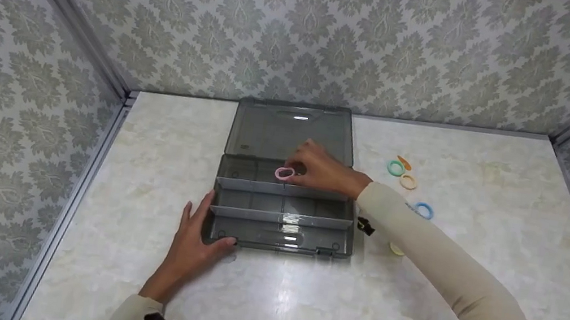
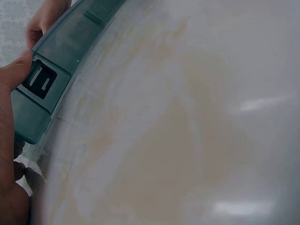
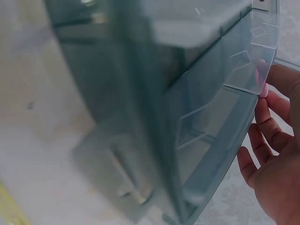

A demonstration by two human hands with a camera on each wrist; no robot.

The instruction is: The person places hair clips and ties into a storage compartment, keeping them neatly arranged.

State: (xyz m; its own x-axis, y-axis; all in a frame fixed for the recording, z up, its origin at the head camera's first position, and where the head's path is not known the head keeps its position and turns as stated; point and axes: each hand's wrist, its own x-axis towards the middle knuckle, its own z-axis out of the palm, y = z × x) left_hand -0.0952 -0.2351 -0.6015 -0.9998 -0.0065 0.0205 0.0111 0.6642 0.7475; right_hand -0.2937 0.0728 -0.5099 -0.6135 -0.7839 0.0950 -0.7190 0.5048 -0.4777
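A grey translucent plastic organizer box (image 1: 277, 248) lies with its lid (image 1: 289, 132) flipped back, and two dividers split its inside into long compartments. My left hand (image 1: 194, 246) grips the near left corner, thumb on the front edge and fingers along the left side. In the left wrist view, that thumb (image 2: 16, 70) is beside the dark latch opening (image 2: 41, 78). Over the back compartment, my right hand (image 1: 323, 170) pinches a pink hair tie (image 1: 277, 174) between thumb and fingers. The right wrist view shows the pink tie (image 3: 264, 90) partly behind a clear divider (image 3: 255, 56).
To the right of the box lie a green hair tie (image 1: 389, 168), a small orange piece (image 1: 404, 162), a peach hair tie (image 1: 407, 187) and a blue one (image 1: 431, 210). My right sleeve (image 1: 435, 255) partly covers a yellow item (image 1: 396, 250). Patterned walls (image 1: 312, 27) enclose the table.
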